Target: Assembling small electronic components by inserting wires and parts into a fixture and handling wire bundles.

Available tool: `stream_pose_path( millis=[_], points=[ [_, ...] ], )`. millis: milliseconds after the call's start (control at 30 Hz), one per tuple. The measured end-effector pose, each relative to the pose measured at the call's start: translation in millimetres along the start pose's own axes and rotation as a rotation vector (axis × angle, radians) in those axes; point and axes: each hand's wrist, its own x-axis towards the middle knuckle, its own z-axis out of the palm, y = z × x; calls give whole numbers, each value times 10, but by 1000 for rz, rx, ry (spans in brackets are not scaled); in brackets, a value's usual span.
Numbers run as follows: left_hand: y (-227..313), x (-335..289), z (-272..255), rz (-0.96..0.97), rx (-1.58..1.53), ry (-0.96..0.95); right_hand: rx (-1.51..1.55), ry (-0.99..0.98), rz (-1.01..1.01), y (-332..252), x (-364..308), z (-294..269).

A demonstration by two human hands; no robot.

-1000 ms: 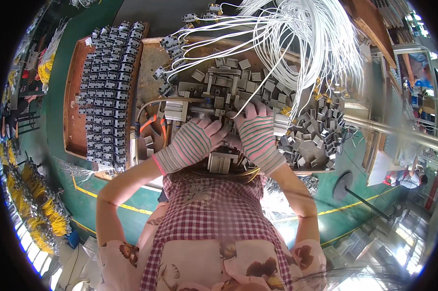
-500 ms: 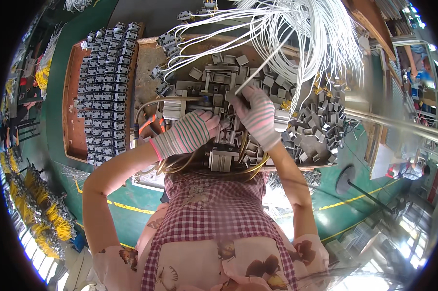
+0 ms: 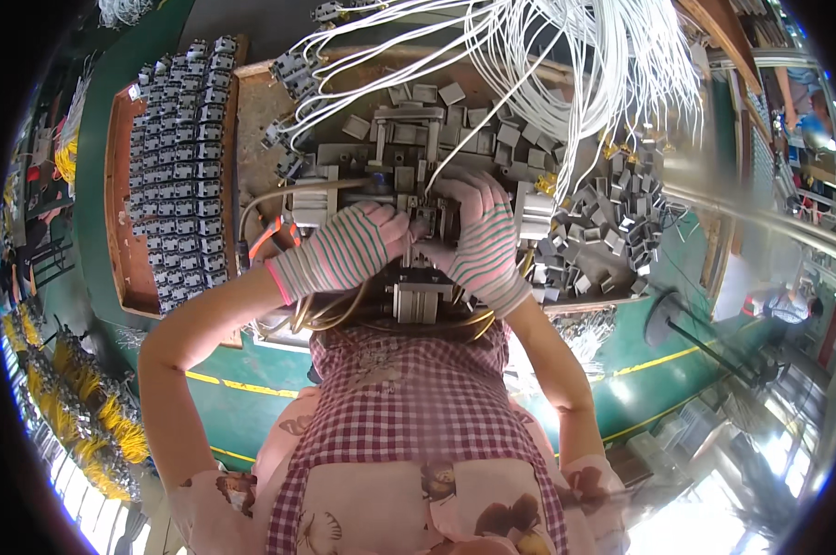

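Both my hands wear striped knit gloves and meet at a metal fixture [image 3: 416, 301] in the middle of the bench. A small dark, boxy part [image 3: 424, 222] sits in it, and a white cable [image 3: 460, 143] rises from its top end. My left hand [image 3: 349, 245] is closed, its fingertips pressed against the part's left side. From the right, my right hand [image 3: 483, 236] curls around the same part, fingers bent by the cable end and thumb reaching in below. What exactly lies under the fingertips is partly hidden.
A wooden tray [image 3: 120, 268] at left holds rows of grey blocks [image 3: 178, 176]. Loose grey metal housings [image 3: 612, 222] lie heaped at right and behind the fixture. A thick bundle of white cables [image 3: 603, 83] hangs at the far right. A hose [image 3: 288, 192] runs into the fixture's left side.
My right hand has come down from the cable's end and turned around the boxy part in the fixture. The cable's end is now lower, at the part. My left hand stays beside the fixture.
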Motion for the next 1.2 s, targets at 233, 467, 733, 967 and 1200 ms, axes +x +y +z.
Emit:
stream_pose_path(
  millis=[233,467,733,967,1200],
  points=[
    [-72,8,-25,161,50,-64,39,-48,-52,13,-20,-28],
    [-159,95,-102,285,11,-5,60,-84,24,-29,-43,-30],
    [-312,174,-93,413,-75,-5,94,-22,26,22,-21,28],
    [-294,155,-58,360,-115,8,123,-43,95,-20,-13,-16],
    [-215,112,-74,269,-151,-32,101,1,52,-31,-40,21]
  ],
)
